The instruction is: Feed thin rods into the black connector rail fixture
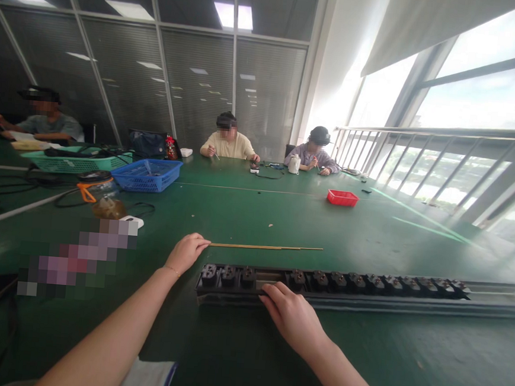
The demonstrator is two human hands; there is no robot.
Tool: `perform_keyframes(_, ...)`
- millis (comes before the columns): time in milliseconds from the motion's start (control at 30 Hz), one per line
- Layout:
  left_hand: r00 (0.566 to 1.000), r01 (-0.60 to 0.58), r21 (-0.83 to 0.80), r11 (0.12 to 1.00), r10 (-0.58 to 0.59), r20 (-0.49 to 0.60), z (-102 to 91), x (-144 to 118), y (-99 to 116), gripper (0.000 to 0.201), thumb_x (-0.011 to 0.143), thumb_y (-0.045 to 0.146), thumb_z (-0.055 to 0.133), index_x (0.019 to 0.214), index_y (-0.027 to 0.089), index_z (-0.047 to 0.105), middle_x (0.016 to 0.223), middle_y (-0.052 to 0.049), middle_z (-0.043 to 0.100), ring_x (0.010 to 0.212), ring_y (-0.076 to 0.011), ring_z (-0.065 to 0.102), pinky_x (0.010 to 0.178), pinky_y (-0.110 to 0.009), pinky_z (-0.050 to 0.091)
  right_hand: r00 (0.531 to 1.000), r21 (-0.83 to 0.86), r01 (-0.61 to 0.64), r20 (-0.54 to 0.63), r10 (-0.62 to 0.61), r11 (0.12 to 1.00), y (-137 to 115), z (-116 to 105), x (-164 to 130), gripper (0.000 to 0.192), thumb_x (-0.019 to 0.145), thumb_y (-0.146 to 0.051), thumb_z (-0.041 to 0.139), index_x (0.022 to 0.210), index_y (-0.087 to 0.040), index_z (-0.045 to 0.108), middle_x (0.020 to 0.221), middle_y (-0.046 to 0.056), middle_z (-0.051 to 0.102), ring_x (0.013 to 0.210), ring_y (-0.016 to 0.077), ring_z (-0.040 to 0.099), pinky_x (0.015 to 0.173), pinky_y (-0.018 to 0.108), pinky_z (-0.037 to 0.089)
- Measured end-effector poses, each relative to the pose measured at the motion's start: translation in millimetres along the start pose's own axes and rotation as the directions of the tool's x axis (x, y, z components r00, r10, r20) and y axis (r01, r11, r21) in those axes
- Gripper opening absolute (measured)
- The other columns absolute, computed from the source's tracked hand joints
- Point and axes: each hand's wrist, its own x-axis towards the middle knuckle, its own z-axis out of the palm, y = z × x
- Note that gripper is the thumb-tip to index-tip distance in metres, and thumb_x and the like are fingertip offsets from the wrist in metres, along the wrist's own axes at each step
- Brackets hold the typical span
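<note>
On the green bench [247, 216], a left hand [187, 251] pinched the near end of a thin, whippy brass rod [265, 247], likely light, while the right hand [294, 318], fingers loosely spread, rested on the long, rigid socket strip [335, 282] just beside it.

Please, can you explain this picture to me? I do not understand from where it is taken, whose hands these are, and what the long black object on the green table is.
The single picture comes from a camera worn on a person's head, looking forward and down, so the two bare arms at the bottom belong to that person. The left hand pinches the end of a thin brass rod lying on the green table. The right hand rests its fingers on a long black power strip with a row of socket modules. Further away stand a blue basket, a small red tray, and other people working at the far side.
</note>
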Motion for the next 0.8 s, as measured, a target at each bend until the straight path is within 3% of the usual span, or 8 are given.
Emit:
perform_keyframes(233,0.998,0.056,0.102,0.993,-0.053,-0.027,-0.4,-4,7,0.032,0.083,0.031,0.039,0.092,0.022,0.068,0.093,-0.007,0.063,0.087,-0.0219,0.054,0.078,-0.033,0.043,1.0,0.046,0.007,0.013,-0.007,0.999,9,-3,-1,0.026,0.089,-0.033,0.034,0.097,-0.023,0.057,0.083,0.002,0.059,0.067,0.0114,0.06,0.052,0.018,0.041)
perform_keyframes(367,0.998,0.063,0.137,0.989,-0.062,-0.009,2.1,-6,11,0.033,0.083,0.026,0.036,0.092,0.023,0.067,0.094,-0.006,0.065,0.091,-0.0221,0.055,0.08,-0.033,0.043,0.999,0.106,-0.015,-0.029,0.019,0.994,29,-8,-12,0.03,0.09,-0.035,0.032,0.096,-0.023,0.058,0.083,0.003,0.06,0.068,0.0113,0.06,0.057,0.019,0.044)
perform_keyframes(500,0.999,0.053,0.168,0.984,-0.053,-0.004,3.2,-6,13,0.034,0.084,0.025,0.034,0.092,0.023,0.067,0.096,-0.006,0.065,0.09,-0.0226,0.056,0.079,-0.034,0.044,0.998,0.149,-0.049,-0.041,0.056,0.988,70,-21,-34,0.033,0.089,-0.04,0.031,0.097,-0.023,0.059,0.088,0.005,0.06,0.072,0.0129,0.06,0.062,0.022,0.047)
perform_keyframes(800,0.999,0.04,0.163,0.986,-0.04,-0.005,2.4,-6,15,0.036,0.085,0.022,0.033,0.092,0.017,0.067,0.097,-0.009,0.065,0.09,-0.023,0.057,0.079,-0.035,0.045,0.973,0.109,-0.232,0.035,0.23,0.966,197,-69,-95,0.048,0.077,-0.06,0.038,0.095,-0.023,0.063,0.093,0.013,0.063,0.072,0.0175,0.063,0.063,0.026,0.049)
